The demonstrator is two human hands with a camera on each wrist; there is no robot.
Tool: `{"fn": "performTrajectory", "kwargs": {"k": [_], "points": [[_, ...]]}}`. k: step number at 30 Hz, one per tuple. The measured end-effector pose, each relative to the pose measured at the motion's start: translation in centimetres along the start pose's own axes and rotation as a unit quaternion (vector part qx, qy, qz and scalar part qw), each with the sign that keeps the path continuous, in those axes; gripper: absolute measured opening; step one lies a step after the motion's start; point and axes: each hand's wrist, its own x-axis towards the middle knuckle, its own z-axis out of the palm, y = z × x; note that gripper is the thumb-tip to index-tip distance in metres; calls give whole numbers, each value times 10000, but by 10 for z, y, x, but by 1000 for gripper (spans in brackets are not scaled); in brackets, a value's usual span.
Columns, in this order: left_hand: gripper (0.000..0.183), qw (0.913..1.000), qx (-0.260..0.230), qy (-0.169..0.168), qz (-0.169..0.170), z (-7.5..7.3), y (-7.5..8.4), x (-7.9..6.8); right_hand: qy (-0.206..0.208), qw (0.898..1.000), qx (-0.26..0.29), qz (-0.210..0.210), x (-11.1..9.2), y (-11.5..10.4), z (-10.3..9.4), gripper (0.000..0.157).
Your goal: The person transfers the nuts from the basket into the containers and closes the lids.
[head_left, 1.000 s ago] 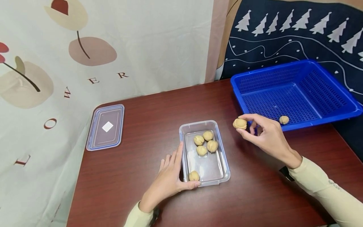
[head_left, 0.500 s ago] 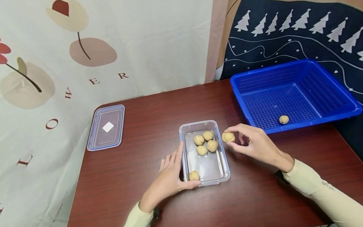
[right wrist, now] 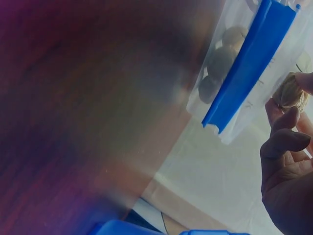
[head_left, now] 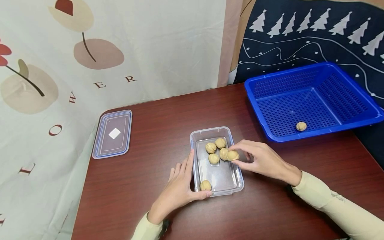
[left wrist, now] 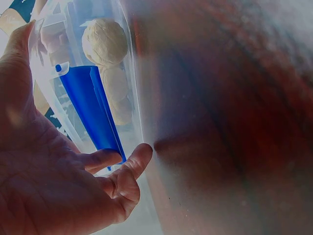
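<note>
Tan walnut up at right rim of clear box, pinched by right hand; box interior just leftward, long axis running away. Left hand, fingers outstretched, braces near-left corner.

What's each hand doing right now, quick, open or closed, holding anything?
Left hand: open, resting against the box.
Right hand: closed, pinching a walnut over the box.

- Reddish-brown table, perhaps wood-grained; wrist views blur it
- Left: clear lid with white label
- Far left: pale curtain with flowers and letters
- Far right: dark cloth with white trees
</note>
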Motion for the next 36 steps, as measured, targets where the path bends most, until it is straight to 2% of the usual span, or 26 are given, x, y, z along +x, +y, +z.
{"fn": "performTrajectory", "kwargs": {"k": [5, 10, 13, 16, 23, 31, 36], "points": [[147, 10000, -4, 27, 5, 0, 0, 0, -230, 9997, -98, -76, 1, -3, 6, 42], [147, 10000, -18, -5, 2, 1, 0, 0, -679, 9965, -491, 20, 5, -10, 8, 38], [148, 10000, -6, -4, -5, 1, 0, -1, -772, 9945, -714, -15, 8, -12, 11, 36], [148, 10000, 19, 28, 2, 1, -1, -1, -892, 9922, -868, 98, 12, -14, 13, 34], [147, 10000, 14, 31, 51, 3, -2, -1, -1464, 9831, -1002, 453, 19, -20, 18, 31], [147, 9999, -58, 54, 86, 2, -1, -3, -1614, 9773, -1292, 461, 23, -24, 23, 26], [147, 10000, -64, 30, 59, 1, -1, -1, -1583, 9775, -1310, 469, 23, -25, 21, 23]]}}
